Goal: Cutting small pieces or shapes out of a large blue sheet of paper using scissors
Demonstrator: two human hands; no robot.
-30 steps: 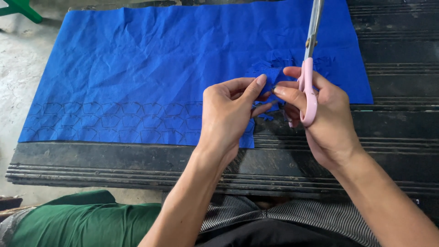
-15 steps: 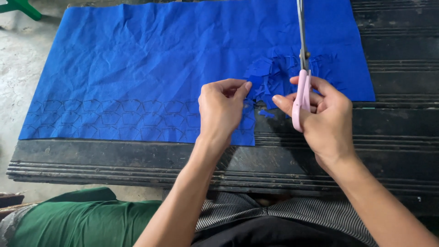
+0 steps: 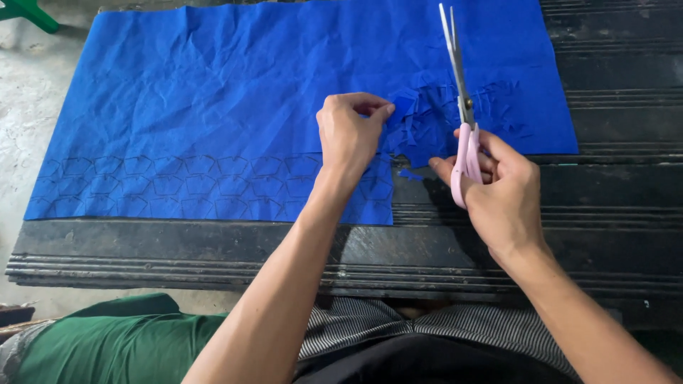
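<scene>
— Scissors (image 3: 461,107), where are they?
— In the right hand (image 3: 498,188), fingers closed through the pink handles, right of centre over the blue fabric (image 3: 213,99).
— And the left hand (image 3: 350,134)?
— Curled, fingertips pinching the fabric's cut edge.
— What's underneath?
— A dark ribbed bench (image 3: 612,213); pale concrete floor (image 3: 21,92) at left.
— Which way do they point?
— Blades nearly together, long axis running near to far, tips far.

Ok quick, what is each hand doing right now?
Left hand: closed, pinching the blue fabric by its cut edge.
Right hand: closed around the pink-handled scissors, blades pointing away.
</scene>
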